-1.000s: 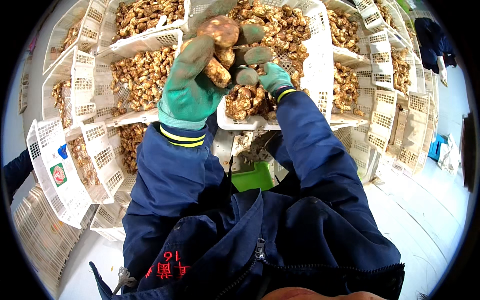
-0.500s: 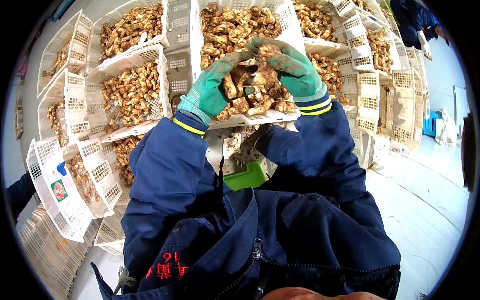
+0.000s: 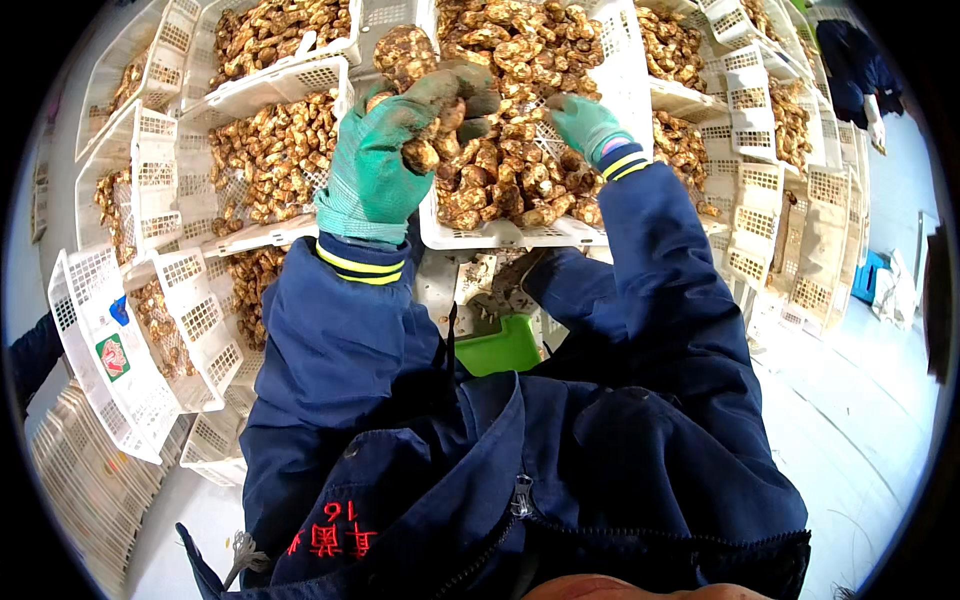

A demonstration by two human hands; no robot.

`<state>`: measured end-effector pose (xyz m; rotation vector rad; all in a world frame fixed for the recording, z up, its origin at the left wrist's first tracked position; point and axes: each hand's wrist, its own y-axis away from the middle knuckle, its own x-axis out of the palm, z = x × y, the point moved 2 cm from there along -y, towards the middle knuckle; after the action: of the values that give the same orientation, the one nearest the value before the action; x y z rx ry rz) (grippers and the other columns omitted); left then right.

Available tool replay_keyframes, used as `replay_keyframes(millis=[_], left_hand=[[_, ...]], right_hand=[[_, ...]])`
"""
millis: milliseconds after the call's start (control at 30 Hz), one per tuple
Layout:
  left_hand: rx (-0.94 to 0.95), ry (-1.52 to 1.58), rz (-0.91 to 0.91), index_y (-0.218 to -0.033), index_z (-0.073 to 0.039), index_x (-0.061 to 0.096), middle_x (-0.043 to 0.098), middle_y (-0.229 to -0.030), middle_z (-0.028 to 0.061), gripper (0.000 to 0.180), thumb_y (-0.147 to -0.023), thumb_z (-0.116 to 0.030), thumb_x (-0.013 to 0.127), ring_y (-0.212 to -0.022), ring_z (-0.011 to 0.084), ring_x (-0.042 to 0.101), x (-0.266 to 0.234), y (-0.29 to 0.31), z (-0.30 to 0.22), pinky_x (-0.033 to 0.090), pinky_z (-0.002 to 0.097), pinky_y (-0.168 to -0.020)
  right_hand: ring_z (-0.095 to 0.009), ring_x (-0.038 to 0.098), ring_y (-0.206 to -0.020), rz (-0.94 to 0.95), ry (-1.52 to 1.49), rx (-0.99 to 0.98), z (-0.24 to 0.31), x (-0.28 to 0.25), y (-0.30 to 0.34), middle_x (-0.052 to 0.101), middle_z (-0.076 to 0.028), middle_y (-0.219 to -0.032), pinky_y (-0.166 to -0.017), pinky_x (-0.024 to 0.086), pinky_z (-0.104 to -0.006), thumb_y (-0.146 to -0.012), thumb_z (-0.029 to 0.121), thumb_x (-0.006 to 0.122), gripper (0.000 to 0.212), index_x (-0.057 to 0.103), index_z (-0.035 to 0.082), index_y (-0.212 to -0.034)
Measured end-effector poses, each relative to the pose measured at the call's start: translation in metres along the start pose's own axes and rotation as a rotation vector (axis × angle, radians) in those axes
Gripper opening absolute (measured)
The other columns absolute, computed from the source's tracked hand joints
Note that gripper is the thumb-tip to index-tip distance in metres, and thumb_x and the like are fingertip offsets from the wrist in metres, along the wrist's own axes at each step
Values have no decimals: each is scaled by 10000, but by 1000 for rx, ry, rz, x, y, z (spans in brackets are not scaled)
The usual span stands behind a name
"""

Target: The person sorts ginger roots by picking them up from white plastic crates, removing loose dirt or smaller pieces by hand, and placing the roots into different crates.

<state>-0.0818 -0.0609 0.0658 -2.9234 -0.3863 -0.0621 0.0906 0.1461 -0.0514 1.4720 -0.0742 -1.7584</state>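
Note:
My left hand (image 3: pixel 405 140), in a green glove with dirt-darkened fingers, is closed round several brown, knobbly mushrooms. One with a broad, round cap (image 3: pixel 404 55) sticks up above the fingers. This bunch is raised over the left rim of a white plastic crate (image 3: pixel 500 236) in front of me. Inside that crate lie many more mushrooms (image 3: pixel 520 45), heaped at the far end and spread thinner nearer me. My right hand (image 3: pixel 588 128), also gloved, reaches in at the right side, low among the mushrooms. Its fingers look loosely apart, with nothing visible in them; their undersides are hidden.
White crates of mushrooms (image 3: pixel 275 150) stand at the left, and more (image 3: pixel 680 155) at the right. Empty crates (image 3: pixel 90 490) are stacked at lower left. Between my legs is a green plastic object (image 3: pixel 500 345). Another person (image 3: pixel 855 75) is at far right.
Both hands were together over the crate with mushrooms between them. My left hand has moved left and up, carrying mushrooms; the right has let go and lowered into the crate's right side.

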Motion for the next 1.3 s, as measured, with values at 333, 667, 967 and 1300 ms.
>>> replay_keyframes(millis=[333,667,967,1300], left_hand=[[-227,951,-300,-1250,63,430,531,-1180,198,446,-923,-240,411,-1055,300,566,-5,-9,13,480,402,-910],[-343,975,-228,-1227,32,473,550,-1166,228,410,-869,-159,535,-1020,357,584,1,-7,35,506,459,-875],[-339,1228,-58,-1217,-16,473,482,-1253,237,364,-864,-106,470,-1161,405,478,33,-11,37,425,521,-975],[-409,1211,-15,-1120,-23,510,523,-1191,208,294,-843,-117,530,-1069,339,551,37,-10,45,470,497,-924]], right_hand=[[-317,505,-1124,-49,490,-50,28,85,-23,502,-131,-1225,-905,424,-461,-828,314,585,434,499,201,-1238],[-201,586,-948,-132,-998,43,-21,11,6,577,-176,-1154,-844,453,-284,-711,378,773,767,470,-89,-1239],[-207,621,-875,-322,-524,-1129,16,-84,98,587,-124,-947,-789,516,-321,-904,162,515,248,593,-31,-1038],[-115,541,-942,-71,-1033,-717,37,-93,126,574,-97,-1150,-783,441,-235,-806,157,530,399,504,-25,-1161]])
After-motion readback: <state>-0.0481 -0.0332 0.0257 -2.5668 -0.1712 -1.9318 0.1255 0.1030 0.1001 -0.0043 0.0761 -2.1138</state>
